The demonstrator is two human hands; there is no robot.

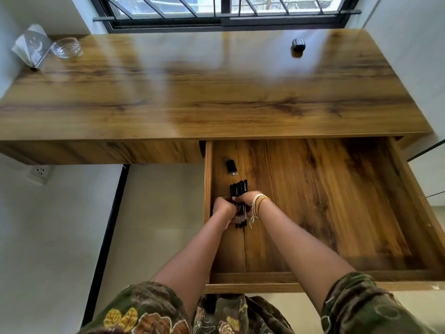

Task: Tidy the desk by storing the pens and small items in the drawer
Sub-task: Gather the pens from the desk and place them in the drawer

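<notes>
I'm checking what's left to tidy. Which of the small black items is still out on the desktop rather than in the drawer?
The small black boxy gadget at the desktop's far right, near the window. The black pens and the small black USB-like stick are in the open wooden drawer.

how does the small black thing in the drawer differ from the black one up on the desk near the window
The small black item in the drawer is slim and elongated with a shiny end, lying flat near the drawer's left wall; the black item on the desk is squat and blocky. The first is already stored, just beyond the pens both hands grip; the second sits far back right on the desk top. Both are small and black.
</notes>
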